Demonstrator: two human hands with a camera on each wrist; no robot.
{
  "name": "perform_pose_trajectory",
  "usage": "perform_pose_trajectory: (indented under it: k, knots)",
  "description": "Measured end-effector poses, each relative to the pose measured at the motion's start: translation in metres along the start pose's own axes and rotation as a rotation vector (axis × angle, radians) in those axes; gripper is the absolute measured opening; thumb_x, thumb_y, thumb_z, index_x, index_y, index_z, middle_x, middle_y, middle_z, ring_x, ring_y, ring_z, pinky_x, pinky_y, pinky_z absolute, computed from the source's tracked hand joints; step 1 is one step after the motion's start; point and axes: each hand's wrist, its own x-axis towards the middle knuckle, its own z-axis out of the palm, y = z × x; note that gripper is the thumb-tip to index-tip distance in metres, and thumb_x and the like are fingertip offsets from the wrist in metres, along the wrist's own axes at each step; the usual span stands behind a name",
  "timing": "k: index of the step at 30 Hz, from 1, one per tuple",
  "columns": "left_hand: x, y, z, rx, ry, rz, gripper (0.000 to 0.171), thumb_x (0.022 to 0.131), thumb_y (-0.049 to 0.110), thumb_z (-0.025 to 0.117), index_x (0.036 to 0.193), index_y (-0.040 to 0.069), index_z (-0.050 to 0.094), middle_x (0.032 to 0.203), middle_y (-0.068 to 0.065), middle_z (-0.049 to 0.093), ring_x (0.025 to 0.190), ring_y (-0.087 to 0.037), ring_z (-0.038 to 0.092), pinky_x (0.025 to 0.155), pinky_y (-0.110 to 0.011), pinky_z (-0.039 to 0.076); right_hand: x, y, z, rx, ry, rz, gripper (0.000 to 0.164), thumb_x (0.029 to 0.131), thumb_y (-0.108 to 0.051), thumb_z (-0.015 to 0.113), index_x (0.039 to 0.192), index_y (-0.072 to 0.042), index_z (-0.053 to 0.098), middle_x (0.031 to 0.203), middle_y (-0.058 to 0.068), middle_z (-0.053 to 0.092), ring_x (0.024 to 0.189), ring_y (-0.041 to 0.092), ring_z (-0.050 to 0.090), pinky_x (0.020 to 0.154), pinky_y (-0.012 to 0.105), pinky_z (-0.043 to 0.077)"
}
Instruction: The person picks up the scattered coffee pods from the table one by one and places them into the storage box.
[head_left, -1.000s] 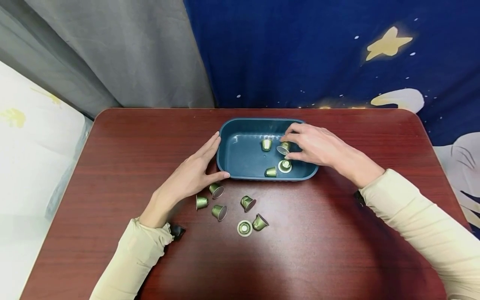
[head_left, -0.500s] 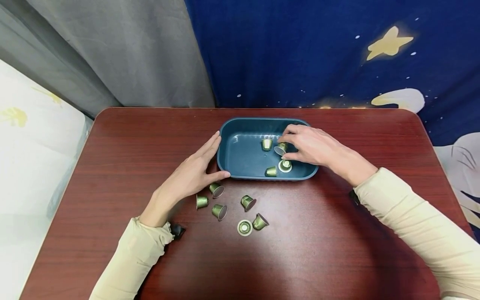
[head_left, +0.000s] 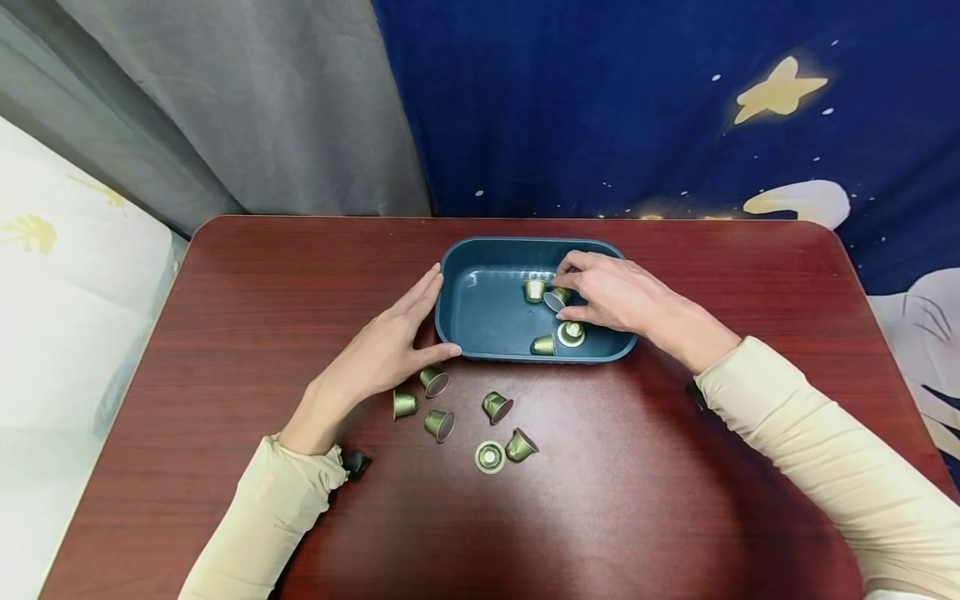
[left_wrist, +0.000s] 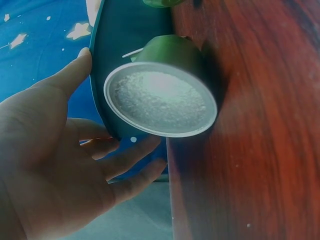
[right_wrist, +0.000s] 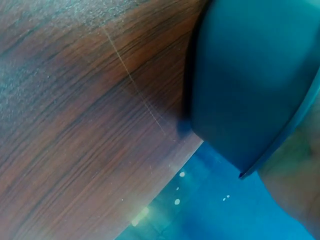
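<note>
My right hand [head_left: 618,292] reaches into a dark teal plastic bin [head_left: 483,325] and pinches a green coffee capsule [head_left: 557,299] between thumb and fingers. Around it in the bin lie an upright-looking capsule [head_left: 535,290], one foil-down capsule [head_left: 572,334] and one on its side [head_left: 543,345]. My left hand [head_left: 375,354] touches the bin's left end with straight, spread fingers and thumb. In the left wrist view a capsule [left_wrist: 160,102] with a silver lid looms close, beside that open palm [left_wrist: 55,150]. The right wrist view shows mostly the bin's outer wall [right_wrist: 240,85]; the fingertips are hidden.
Several green capsules lie on the reddish wooden table [head_left: 637,500] in front of the bin, among them one lying by my left wrist [head_left: 405,405] and one standing rim-down [head_left: 491,457]. Grey and blue curtains [head_left: 585,108] hang behind the table's far edge.
The right hand has shifted a little left inside the bin, bringing the pinched capsule closer to the capsule on its left. My left hand and the capsules on the table stay put.
</note>
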Motion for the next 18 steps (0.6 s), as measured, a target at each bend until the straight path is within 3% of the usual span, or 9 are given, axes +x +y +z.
perform_pose_trajectory:
  k: [10,18]
  knots:
    - [-0.0016,0.0,0.0006,-0.013,-0.006,-0.005,0.097,0.091,0.061,0.06,0.161,0.018,0.008,0.166,0.008,0.002,0.148,-0.016,0.023,0.113,-0.044,0.034,0.0029,-0.0011,0.0036,0.02,-0.05,0.063,0.048,0.088,-0.033,0.077,0.124,-0.003,0.07,0.122,0.011,0.059,0.106,0.028,0.062,0.088,0.042,0.053]
    - [-0.0006,0.0006,0.0003,-0.008,-0.004,0.001,0.097,0.091,0.061,0.06,0.161,0.017,0.009,0.166,0.008,0.003,0.148,-0.015,0.022,0.113,-0.043,0.034,0.0032,-0.0005,0.005,0.018,-0.031,0.076,0.049,0.085,-0.032,0.079,0.122,0.0,0.07,0.12,0.012,0.06,0.107,0.029,0.061,0.091,0.041,0.051]
